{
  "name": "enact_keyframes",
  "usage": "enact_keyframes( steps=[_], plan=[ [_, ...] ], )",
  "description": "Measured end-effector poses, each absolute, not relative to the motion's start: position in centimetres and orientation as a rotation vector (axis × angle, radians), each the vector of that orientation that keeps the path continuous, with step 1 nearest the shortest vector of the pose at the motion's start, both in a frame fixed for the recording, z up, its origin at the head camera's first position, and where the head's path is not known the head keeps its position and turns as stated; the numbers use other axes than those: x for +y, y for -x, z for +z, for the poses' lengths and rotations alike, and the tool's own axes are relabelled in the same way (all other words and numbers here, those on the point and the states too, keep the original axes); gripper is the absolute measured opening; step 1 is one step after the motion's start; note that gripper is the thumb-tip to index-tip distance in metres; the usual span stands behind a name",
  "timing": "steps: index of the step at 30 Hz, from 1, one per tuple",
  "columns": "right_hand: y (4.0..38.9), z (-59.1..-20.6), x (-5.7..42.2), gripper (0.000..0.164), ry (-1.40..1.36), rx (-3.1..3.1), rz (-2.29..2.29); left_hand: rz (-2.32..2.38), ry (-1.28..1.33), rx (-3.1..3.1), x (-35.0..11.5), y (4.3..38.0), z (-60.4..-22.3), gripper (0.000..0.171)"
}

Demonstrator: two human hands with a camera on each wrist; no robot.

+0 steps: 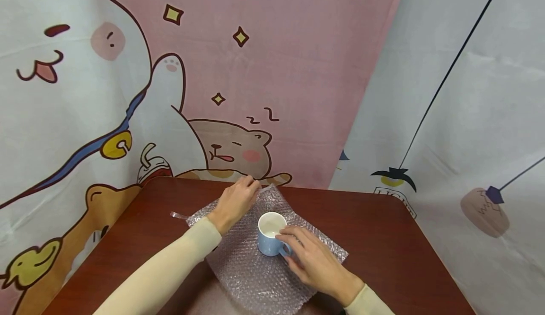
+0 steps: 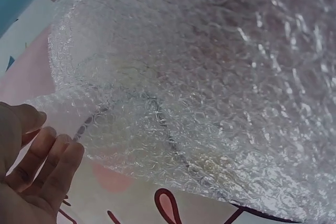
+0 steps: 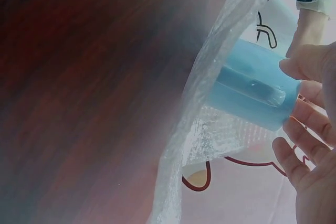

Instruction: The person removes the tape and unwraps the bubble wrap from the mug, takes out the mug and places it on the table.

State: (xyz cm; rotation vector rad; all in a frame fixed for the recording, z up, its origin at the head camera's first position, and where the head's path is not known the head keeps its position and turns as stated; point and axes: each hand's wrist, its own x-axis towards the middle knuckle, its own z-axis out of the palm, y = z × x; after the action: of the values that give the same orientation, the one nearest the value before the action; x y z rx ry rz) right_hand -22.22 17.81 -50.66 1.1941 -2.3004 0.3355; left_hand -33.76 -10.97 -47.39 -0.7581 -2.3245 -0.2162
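A light blue mug (image 1: 269,244) with a white inside stands upright on a sheet of bubble wrap (image 1: 251,277), its handle to the right. My right hand (image 1: 314,259) holds the mug at its handle side, fingertips at the rim and thumb low by the handle. In the right wrist view the mug (image 3: 252,85) shows between thumb and fingers (image 3: 310,119). At the sheet's far corner, my left hand (image 1: 236,201) pinches the edge. Seen from the left wrist, the left hand (image 2: 39,166) has the wrap (image 2: 173,98) between thumb and fingers.
The wrap lies cornerwise on a dark red-brown table (image 1: 366,239), a small strip (image 1: 179,215) sticking out at its left corner. Cartoon-printed cloth (image 1: 298,69) hangs right behind the table's far edge and along both sides.
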Motion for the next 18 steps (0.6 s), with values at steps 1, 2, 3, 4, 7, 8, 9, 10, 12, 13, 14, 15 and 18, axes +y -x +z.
enact_keyframes(
  steps=[1, 2, 3, 4, 7, 8, 9, 10, 12, 13, 14, 15, 18],
  plan=[
    [22.2, -50.7, 17.8, 0.067, -1.193, -2.303, 0.335, -0.202, 0.763, -2.331, -11.0, 33.8, -47.5, 0.007],
    [22.2, -50.7, 17.8, 0.066, -1.192, -2.306, 0.336, -0.190, 0.769, -2.338, -11.0, 33.9, -47.5, 0.007],
    [22.1, -50.7, 17.8, 0.066, -1.191, -2.309, 0.337, -0.180, 0.774, -2.350, -11.0, 33.9, -47.6, 0.008],
    [22.1, -50.7, 17.8, 0.066, -1.190, -2.311, 0.337, -0.178, 0.782, -2.363, -11.0, 34.0, -47.6, 0.008],
    [22.1, -50.6, 17.8, 0.066, -1.189, -2.311, 0.340, -0.181, 0.797, -2.405, -10.9, 34.2, -47.8, 0.011],
    [22.1, -50.6, 17.8, 0.066, -1.189, -2.311, 0.339, -0.183, 0.799, -2.422, -10.9, 34.3, -47.9, 0.013],
    [22.1, -50.6, 17.8, 0.066, -1.189, -2.309, 0.337, -0.187, 0.800, -2.441, -10.9, 34.3, -48.0, 0.014],
    [22.1, -50.6, 17.8, 0.065, -1.190, -2.308, 0.337, -0.193, 0.802, -2.459, -10.9, 34.4, -48.1, 0.016],
    [22.1, -50.6, 17.8, 0.066, -1.191, -2.303, 0.333, -0.204, 0.804, -2.495, -10.9, 34.5, -48.4, 0.020],
    [22.1, -50.6, 17.8, 0.066, -1.192, -2.300, 0.332, -0.210, 0.808, -2.512, -10.9, 34.5, -48.5, 0.023],
    [22.2, -50.7, 17.8, 0.066, -1.192, -2.297, 0.329, -0.218, 0.814, -2.526, -10.9, 34.6, -48.6, 0.028],
    [22.2, -50.7, 17.8, 0.066, -1.193, -2.294, 0.329, -0.226, 0.824, -2.540, -10.9, 34.6, -48.7, 0.033],
    [22.2, -50.8, 17.9, 0.067, -1.192, -2.287, 0.325, -0.242, 0.865, -2.574, -11.0, 34.8, -48.9, 0.050]
  ],
)
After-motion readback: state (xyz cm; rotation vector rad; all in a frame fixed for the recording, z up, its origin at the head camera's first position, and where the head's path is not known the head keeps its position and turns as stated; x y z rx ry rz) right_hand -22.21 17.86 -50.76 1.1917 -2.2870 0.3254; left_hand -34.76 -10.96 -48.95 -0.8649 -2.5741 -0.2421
